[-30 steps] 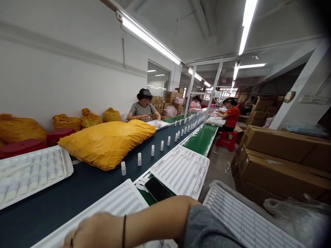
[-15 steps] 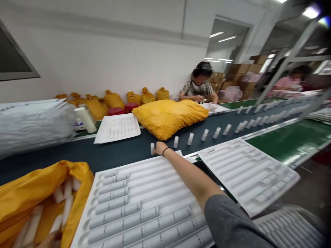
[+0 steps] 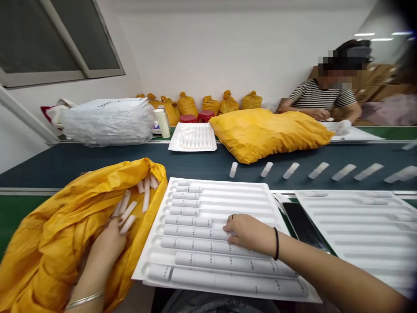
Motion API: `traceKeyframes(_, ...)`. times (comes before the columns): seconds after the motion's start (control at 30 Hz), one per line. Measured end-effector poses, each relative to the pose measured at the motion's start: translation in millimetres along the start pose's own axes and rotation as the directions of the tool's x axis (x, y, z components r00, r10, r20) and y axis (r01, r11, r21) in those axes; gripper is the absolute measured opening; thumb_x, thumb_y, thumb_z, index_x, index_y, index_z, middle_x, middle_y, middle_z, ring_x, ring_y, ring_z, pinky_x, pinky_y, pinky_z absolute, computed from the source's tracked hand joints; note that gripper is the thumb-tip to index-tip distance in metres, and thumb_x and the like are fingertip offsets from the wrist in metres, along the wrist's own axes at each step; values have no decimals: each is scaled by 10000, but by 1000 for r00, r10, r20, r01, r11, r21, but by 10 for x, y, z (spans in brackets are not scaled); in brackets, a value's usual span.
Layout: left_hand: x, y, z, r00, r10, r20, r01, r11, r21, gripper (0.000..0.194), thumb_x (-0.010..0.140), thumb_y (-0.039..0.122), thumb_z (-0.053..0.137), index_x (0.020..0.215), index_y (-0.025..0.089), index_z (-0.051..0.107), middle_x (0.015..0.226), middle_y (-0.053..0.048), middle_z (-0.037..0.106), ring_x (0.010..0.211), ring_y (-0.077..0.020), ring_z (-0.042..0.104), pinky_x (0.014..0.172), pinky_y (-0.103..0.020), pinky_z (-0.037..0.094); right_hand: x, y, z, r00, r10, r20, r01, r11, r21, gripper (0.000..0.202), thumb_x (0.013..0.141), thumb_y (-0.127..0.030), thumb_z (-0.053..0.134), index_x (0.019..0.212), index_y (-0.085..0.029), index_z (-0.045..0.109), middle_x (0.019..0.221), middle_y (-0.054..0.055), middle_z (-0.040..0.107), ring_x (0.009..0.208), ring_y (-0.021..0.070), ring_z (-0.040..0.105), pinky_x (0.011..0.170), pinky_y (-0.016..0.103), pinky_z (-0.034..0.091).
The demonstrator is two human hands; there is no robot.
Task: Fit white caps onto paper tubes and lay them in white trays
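Note:
My left hand [image 3: 109, 243] is inside the open yellow sack [image 3: 48, 230], its fingers closed around white tubes [image 3: 128, 211]; part of the hand's grip is hidden. My right hand [image 3: 250, 234] lies over the white grooved tray [image 3: 241, 195], with fingers bent onto a white tube in one of the middle rows. That tube is mostly covered by the hand. Printed white tubes [image 3: 195, 259] lie end to end in the tray's grooves, with the nearer rows fuller and the far rows filled only at the left.
Along the dark conveyor belt [image 3: 189, 167] stand several small white tubes [image 3: 267, 169]. A full yellow sack [image 3: 270, 130] rests at its far side. Right of my tray are a black phone-like slab [image 3: 302, 224] and another tray [image 3: 352, 234]. A person in stripes [image 3: 322, 95] works opposite.
My right hand has drawn back from the belt to the tray, leaving the tube it held standing on the belt. My left hand stays in the sack. The view has turned left.

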State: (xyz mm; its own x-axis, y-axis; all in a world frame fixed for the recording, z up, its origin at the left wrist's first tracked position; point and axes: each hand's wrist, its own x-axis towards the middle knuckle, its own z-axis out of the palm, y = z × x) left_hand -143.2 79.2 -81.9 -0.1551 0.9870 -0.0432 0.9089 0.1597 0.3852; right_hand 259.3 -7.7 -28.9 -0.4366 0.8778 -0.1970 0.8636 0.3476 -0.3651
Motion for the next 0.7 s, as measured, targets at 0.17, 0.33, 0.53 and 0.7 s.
traceKeyframes(0.17, -410, 584, -157, 893, 304, -333, -425, 815, -394, 302, 822, 353, 555, 1065, 186, 621, 1156, -88, 634, 1143, -249, 551, 1042, -376, 378, -25, -108, -13, 992, 35, -120, -42, 998, -50, 92, 735, -116, 543, 789, -153, 607, 844, 97, 625, 788, 221, 593, 683, 314, 449)
traceKeyframes(0.33, -835, 1217, -31, 838, 436, -329, -511, 416, -752, 223, 783, 227, 664, 1005, 215, 644, 1069, -65, 652, 1071, -217, 586, 1008, -378, 422, -161, -256, -228, 926, 100, -364, 71, 901, 428, 168, 822, -223, 512, 985, -199, 538, 858, 43, 586, 750, 163, 542, 688, 297, 459)
traceKeyframes(0.53, -1067, 1721, 124, 952, 298, -76, -42, -121, -992, 587, 725, 261, 746, 1225, 330, 447, 945, 7, 681, 912, -134, 642, 852, -296, 514, -167, -408, -131, 973, 120, -199, 152, 318, 936, 342, 867, -468, 533, 1040, -173, 545, 780, 35, 586, 681, 135, 558, 645, 293, 486)
traceKeyframes(0.7, -1012, 1781, 80, 949, 315, -9, 25, -104, -994, 330, 588, 213, 829, 863, 199, 647, 879, -11, 686, 838, -139, 644, 769, -250, 523, -196, -270, -203, 901, 139, -412, 301, 485, 821, 355, 875, -451, 550, 1118, -193, 574, 885, 63, 615, 773, 155, 593, 727, 325, 510)
